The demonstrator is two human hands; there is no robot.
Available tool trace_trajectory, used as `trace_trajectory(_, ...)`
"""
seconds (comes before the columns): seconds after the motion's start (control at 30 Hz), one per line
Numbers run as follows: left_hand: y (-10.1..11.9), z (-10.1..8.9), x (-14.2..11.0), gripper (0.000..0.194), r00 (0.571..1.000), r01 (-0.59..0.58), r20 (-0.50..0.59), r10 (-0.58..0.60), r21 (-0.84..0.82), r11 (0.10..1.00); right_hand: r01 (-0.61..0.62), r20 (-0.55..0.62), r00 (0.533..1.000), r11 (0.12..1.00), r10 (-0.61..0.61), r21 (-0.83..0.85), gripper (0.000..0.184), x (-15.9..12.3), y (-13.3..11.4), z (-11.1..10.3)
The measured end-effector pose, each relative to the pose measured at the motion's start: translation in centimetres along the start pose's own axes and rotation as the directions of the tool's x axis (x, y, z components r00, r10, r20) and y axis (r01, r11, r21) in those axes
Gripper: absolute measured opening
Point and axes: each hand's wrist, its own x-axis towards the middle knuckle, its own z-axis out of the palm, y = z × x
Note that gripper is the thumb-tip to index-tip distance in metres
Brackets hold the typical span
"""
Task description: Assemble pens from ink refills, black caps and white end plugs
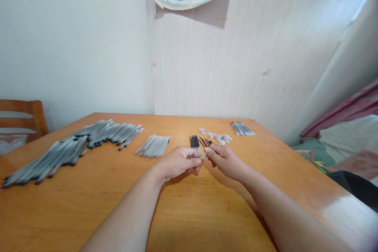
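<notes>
My left hand (182, 161) is closed in a pinch, with a thin whitish pen-like stick (203, 157) at its fingertips. My right hand (223, 159) pinches the other end of that stick, close beside the left. Just beyond the fingers lies a row of slim black-tipped sticks (194, 141), their lower parts partly hidden by my left hand. A few dark pointed sticks (204, 141) show above my right fingers; I cannot tell whether they lie on the table or are held. Small whitish translucent pieces (222, 138) lie scattered behind my right hand.
On the wooden table (195, 212), translucent grey pens with black ends (59, 157) form large piles at left. A row of pale tubes (153, 145) lies left of my hands. Another bundle of grey sticks (242, 128) is at back right. A chair (38, 116) stands at far left.
</notes>
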Motion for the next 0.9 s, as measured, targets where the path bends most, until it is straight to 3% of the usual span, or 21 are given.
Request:
trace_trajectory(0.23, -0.4, 0.0, 0.2, 0.034, 0.999, 0.039, 0.011, -0.039, 0.015, 0.999, -0.019, -0.005, 1.0, 0.997, 0.019, 0.072, 0.052, 0.1, 0.1, 0.1)
trace_trajectory(0.47, -0.3, -0.2, 0.3, 0.035, 0.998, 0.065, -0.002, -0.065, -0.03, 0.997, -0.011, -0.007, 1.0, 0.977, 0.013, 0.214, 0.032, 0.1, -0.8, -0.5)
trace_trajectory(0.77, 0.3, 0.0, -0.1, 0.03, 0.999, 0.039, -0.003, -0.039, 0.018, 0.999, 0.008, 0.009, 1.0, 1.0, -0.008, 0.0, 0.043, -0.1, -0.4, -0.2)
trace_trajectory(0.9, 0.5, 0.1, -0.2, 0.029, 1.0, 0.017, -0.01, -0.017, 0.022, 1.0, -0.012, 0.027, 1.0, 1.0, 0.011, 0.023, 0.052, 0.0, 0.0, 0.2)
